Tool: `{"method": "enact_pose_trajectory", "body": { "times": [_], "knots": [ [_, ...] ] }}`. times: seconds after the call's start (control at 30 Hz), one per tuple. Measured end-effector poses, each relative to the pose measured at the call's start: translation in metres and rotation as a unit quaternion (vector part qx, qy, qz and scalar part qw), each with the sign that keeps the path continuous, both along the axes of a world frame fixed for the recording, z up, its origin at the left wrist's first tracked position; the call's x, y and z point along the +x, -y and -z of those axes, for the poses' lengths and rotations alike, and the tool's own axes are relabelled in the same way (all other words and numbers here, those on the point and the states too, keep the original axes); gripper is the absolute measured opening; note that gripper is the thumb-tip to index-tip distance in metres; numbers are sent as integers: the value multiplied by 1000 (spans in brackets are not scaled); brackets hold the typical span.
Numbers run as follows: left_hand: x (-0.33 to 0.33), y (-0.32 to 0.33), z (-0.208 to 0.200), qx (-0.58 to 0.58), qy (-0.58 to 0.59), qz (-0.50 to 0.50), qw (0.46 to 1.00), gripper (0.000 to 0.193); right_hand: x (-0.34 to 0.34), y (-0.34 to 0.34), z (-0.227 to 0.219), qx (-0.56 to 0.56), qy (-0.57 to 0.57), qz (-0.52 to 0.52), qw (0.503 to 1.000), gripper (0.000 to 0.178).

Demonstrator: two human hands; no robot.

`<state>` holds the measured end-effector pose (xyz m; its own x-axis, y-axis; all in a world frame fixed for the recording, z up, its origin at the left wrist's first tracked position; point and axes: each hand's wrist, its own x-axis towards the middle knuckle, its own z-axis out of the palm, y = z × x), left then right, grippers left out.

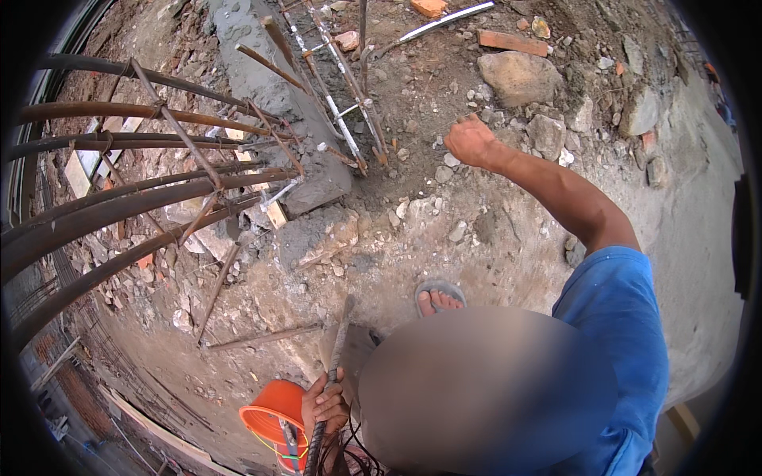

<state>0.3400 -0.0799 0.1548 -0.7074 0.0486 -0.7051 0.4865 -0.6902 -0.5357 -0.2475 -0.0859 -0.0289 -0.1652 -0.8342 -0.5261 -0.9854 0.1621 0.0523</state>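
My left hand is at the bottom of the view, closed around a ribbed steel bar that runs from below my hand up toward the rubble. An orange bucket sits just left of that hand. My right hand is stretched far forward as a closed fist over stony ground; I see nothing in it. My sandalled foot stands on the dirt between the two hands. My blue sleeve fills the lower right.
A cage of thick curved steel bars fills the left side. A grey concrete strip with protruding tied bars lies ahead. A boulder, bricks and loose stones lie at the upper right. A thin rod lies on the dirt.
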Motion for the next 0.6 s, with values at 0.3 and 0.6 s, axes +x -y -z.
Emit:
{"method": "enact_pose_trajectory", "body": {
  "times": [0.3, 0.6],
  "knots": [
    [-40, 53, -14, 75, 56, -69, 993, 51, 138, 46, 109, -159, 298, -168, 926, 31],
    [-32, 33, -12, 62, 58, -76, 993, 50, 33, 14, 126, -76, 162, -175, 968, 19]
  ]
}}
